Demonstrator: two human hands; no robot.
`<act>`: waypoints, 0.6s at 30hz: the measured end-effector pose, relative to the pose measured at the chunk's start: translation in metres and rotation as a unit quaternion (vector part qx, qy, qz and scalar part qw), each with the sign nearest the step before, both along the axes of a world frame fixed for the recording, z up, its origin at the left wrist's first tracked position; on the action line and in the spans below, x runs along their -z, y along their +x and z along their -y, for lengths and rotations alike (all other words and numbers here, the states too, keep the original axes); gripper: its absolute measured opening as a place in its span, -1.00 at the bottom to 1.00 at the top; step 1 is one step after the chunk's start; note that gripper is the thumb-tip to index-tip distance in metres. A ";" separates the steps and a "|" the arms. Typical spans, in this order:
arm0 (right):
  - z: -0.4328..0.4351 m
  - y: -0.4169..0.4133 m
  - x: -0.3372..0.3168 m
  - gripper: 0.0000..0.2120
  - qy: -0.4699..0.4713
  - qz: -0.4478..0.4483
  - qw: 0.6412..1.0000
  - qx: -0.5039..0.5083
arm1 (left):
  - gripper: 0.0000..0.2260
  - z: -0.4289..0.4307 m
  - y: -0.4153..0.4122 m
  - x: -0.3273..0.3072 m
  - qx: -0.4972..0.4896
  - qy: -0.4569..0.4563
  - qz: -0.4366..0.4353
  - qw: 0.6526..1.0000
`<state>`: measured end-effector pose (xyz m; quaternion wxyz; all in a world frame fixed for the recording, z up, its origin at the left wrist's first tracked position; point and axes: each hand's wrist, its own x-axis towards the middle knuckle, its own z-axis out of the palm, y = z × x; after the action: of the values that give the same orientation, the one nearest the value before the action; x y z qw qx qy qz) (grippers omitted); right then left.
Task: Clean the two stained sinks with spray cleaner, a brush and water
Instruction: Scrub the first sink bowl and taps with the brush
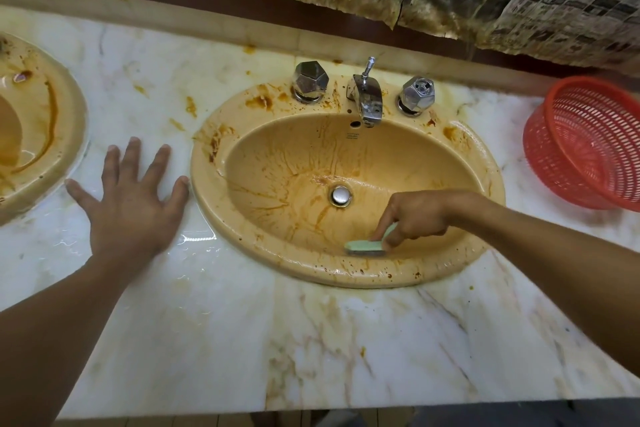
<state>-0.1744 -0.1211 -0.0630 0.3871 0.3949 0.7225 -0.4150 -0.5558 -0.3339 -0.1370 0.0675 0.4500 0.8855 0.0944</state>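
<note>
Here, at the left edge of the frame, the second sink (38, 135) shows only in part, streaked with orange-brown stains. Just right of it the left hand (128, 198) lies flat on the wet marble tabletop (242, 340), its fingers (130, 156) spread wide and holding nothing. The little finger almost reaches the rim of the main sink (346, 279); it looks like a brace, not a working hand.

In the middle of the frame the main sink's bowl carries brown runs that fan out from the drain plug (341, 195), heaviest on the left wall and rim. No water can be seen running from the faucet (369, 99) at upper centre.

The pale green brush (365, 246) sits on the near wall of the bowl, below and right of the drain plug. Its long axis runs from lower left up to the right, the head down on the glaze and the handle rising into the right hand (415, 218), whose fingers (393, 241) curl down and pinch it.

So the dirt lies up and to the left of the brush head. The next stroke likely needs a push along the brush's own axis toward the drain, and the right hand alone is placed for it.

A red basket (588, 146) stands at the far right.
</note>
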 end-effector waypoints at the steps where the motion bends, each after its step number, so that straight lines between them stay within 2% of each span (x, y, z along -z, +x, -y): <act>1: -0.005 0.002 -0.014 -0.78 -0.029 0.006 0.999 0.023 | -0.42 0.000 0.000 0.000 0.000 -0.001 0.000 1.000; 3: -0.010 0.004 -0.033 -0.78 -0.102 0.013 0.994 0.048 | -0.41 0.000 0.000 0.000 0.000 0.000 -0.003 1.000; 7: 0.022 -0.008 -0.030 -0.76 -0.199 0.090 0.972 -0.084 | -0.41 0.000 -0.001 0.002 -0.001 -0.002 -0.008 1.000; 9: 0.030 -0.012 -0.025 -0.78 -0.210 0.078 0.971 -0.084 | -0.42 -0.001 -0.001 0.003 -0.001 0.000 -0.007 1.000; 11: 0.021 -0.008 -0.027 -0.77 -0.197 0.010 0.980 -0.035 | -0.42 -0.001 -0.002 0.004 -0.001 -0.001 -0.010 1.000; 14: -0.002 0.001 -0.033 -0.75 -0.141 -0.098 0.981 0.093 | -0.42 -0.001 -0.003 0.005 0.002 0.002 -0.013 1.000; 16: -0.011 0.001 -0.033 -0.75 -0.092 -0.130 0.976 0.146 | -0.42 0.000 -0.002 0.005 0.004 0.005 -0.013 1.000; 18: -0.015 -0.002 -0.028 -0.79 -0.026 -0.123 0.982 0.143 | -0.42 0.000 -0.002 0.005 0.004 0.005 -0.013 1.000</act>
<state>-0.1762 -0.1060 -0.0351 0.2419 0.4299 0.6899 -0.5298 -0.5577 -0.3342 -0.1417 0.0544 0.4553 0.8838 0.0928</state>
